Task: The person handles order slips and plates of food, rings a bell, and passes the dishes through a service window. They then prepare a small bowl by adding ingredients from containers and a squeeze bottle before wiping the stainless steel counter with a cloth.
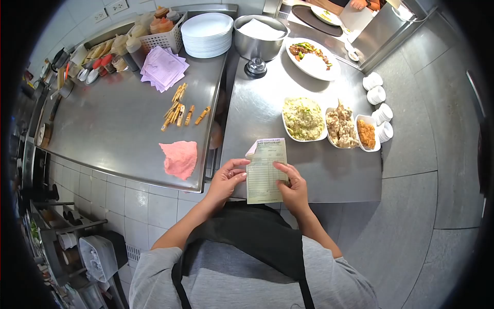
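Note:
A pale green restaurant order slip [265, 177] with a printed grid hangs upright between my hands, above the front edge of the steel counter. Its top left corner curls over, with a lilac sheet showing there. My left hand [224, 180] pinches the slip's left edge between thumb and fingers. On the opposite edge, my right hand [293, 189] grips it, the thumb lying on the paper. Beyond the slip stand a white dish of fried rice [303, 119], a dish of sauced skewered meat [341, 125] and a small dish of orange-brown food [367, 134].
A white plate of rice and stir-fry [312, 59], a call bell [256, 67] and a steel pot [261, 38] sit farther back. Stacked cups [382, 113] line the right edge. On the left counter lie clothespins [180, 114], a pink cloth [179, 159], lilac papers [163, 68] and stacked plates [207, 35].

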Available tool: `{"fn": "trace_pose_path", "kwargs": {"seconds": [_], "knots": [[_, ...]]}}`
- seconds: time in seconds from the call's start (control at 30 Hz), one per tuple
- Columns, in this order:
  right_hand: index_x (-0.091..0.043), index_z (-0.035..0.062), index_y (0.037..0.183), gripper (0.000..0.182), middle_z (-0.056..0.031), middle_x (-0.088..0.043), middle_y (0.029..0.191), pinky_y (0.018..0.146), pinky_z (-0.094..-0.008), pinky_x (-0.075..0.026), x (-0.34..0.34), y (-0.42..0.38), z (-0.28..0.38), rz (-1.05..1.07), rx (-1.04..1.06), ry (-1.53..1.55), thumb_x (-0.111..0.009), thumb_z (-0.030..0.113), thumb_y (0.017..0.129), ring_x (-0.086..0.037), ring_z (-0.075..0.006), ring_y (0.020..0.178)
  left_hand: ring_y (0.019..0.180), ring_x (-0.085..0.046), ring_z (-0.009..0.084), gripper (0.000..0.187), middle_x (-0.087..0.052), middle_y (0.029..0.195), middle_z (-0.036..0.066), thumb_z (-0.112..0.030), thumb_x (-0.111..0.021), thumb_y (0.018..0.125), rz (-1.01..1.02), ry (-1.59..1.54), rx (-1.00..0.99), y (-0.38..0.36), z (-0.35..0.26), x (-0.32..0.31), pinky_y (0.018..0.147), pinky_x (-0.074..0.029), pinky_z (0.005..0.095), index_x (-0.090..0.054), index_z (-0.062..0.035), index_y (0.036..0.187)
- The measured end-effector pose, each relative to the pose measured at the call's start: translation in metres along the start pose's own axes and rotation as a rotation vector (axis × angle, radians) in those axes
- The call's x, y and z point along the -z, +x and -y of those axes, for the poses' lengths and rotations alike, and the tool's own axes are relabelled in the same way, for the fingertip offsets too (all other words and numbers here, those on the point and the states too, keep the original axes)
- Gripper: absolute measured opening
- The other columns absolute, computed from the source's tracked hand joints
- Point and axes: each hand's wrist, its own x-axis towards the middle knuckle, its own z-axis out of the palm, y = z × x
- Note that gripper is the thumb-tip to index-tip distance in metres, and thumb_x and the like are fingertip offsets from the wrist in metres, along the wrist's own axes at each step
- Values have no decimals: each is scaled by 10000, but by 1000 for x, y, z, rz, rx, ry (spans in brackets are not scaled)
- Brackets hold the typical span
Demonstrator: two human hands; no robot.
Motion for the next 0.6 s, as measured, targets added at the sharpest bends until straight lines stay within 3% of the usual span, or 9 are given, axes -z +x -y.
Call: {"fn": "trace_pose_path", "kwargs": {"seconds": [0.1,0.2,0.6], "knots": [[-573,33,1164,433,-107,-493,1225,851,-258,-460,-2,-3,3,10,-32,55,-495,-96,758,-490,-182,1136,926,-546,87,356,-582,1077,14,-11,-581,834,-11,8,42,-4,-4,1,863,-435,246,-528,-49,1184],[-557,10,1177,439,-78,-498,1199,814,-224,-448,-5,-6,3,-7,-10,62,-496,-115,761,-518,-133,1057,905,-546,79,381,-601,1016,19,-10,-589,830,-16,15,48,-7,-6,1,861,-434,245,-536,-59,1204],[-552,-3,1179,439,-76,-495,1185,821,-230,-453,-7,-4,6,14,-19,84,-490,-123,761,-500,-146,1096,855,-552,75,457,-620,943,24,-8,-601,824,-23,87,40,-3,-8,4,838,-442,243,-518,-83,1267]]}}
